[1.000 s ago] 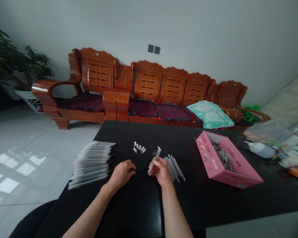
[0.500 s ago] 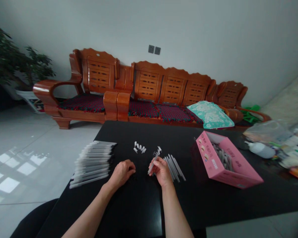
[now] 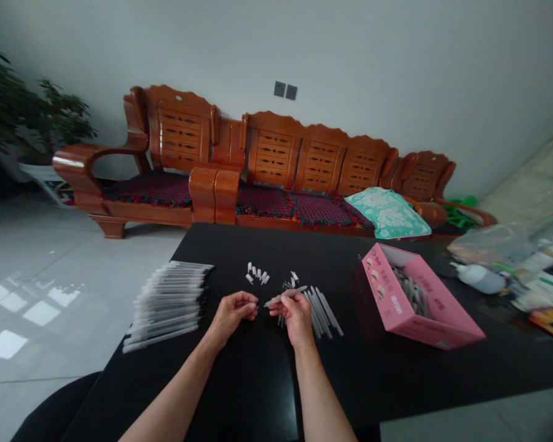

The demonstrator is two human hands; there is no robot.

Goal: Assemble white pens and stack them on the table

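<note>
My right hand (image 3: 297, 319) is closed around a grey pen barrel (image 3: 299, 290), which lies almost level and points toward my left hand. My left hand (image 3: 230, 314) is pinched just left of the barrel's end; a tiny dark piece seems to be at its fingertips, too small to name. Beyond the hands lie several short white caps (image 3: 259, 274), and a few more white caps (image 3: 294, 277) sit behind my right hand, beside small dark bits. Several loose grey barrels (image 3: 325, 312) rest right of that hand. To the left, a row of whitish pens (image 3: 166, 304) has dark tips facing right.
A pink box (image 3: 435, 334) holding many grey barrels stands on the black table (image 3: 258, 387) at the right. Past it are a white bottle (image 3: 480, 278) and a clear plastic bag (image 3: 493, 240). A wooden sofa (image 3: 276, 147) runs behind the table.
The pen barrel in my right hand has swung from steep to nearly level, its end now toward the left. My left hand has risen and moved right, closer to it.
</note>
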